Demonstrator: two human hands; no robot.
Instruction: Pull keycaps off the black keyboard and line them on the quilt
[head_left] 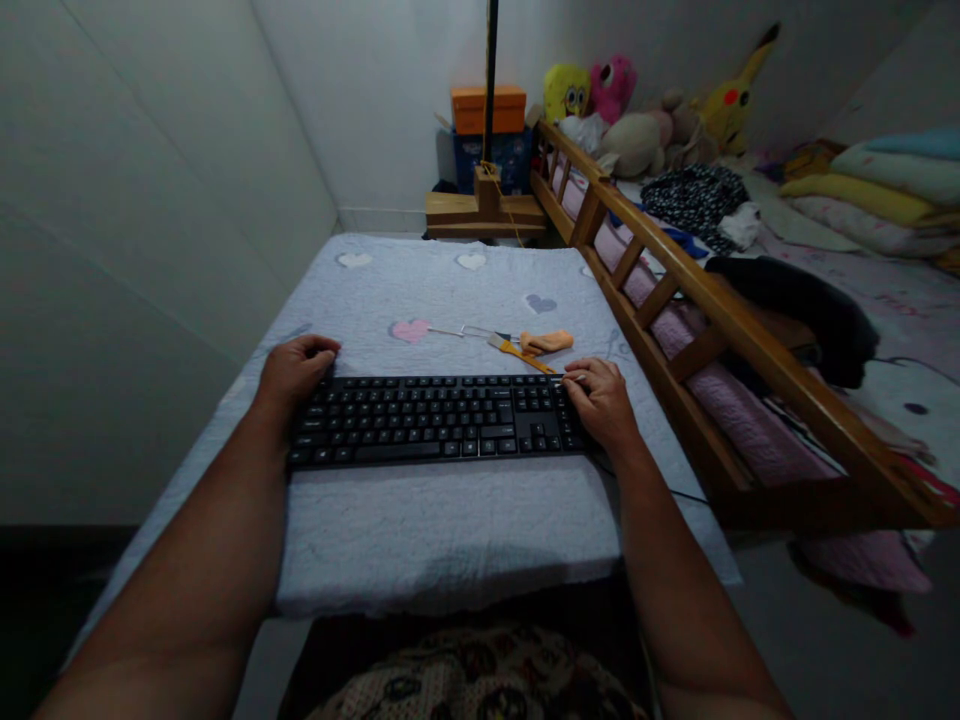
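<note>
A black keyboard (435, 420) lies flat across the cloth-covered table (450, 520). My left hand (295, 372) holds its left end, fingers closed around the back corner. At the right end, my right hand (600, 400) grips the keyboard's edge, with its fingers bent over the number keys. Just behind the keyboard are a brush (517, 352) with a yellow handle and a folded orange cloth (547, 342). A thin metal wire tool (448, 331) lies left of them, its right end reaching the cloth.
A wooden bed rail (690, 290) runs along the table's right side, with bedding and plush toys (637, 140) beyond. Behind the table, a wooden stand (487, 205) holds a dark pole, near an orange box (487, 110). A dark cable (690, 497) trails right from the keyboard.
</note>
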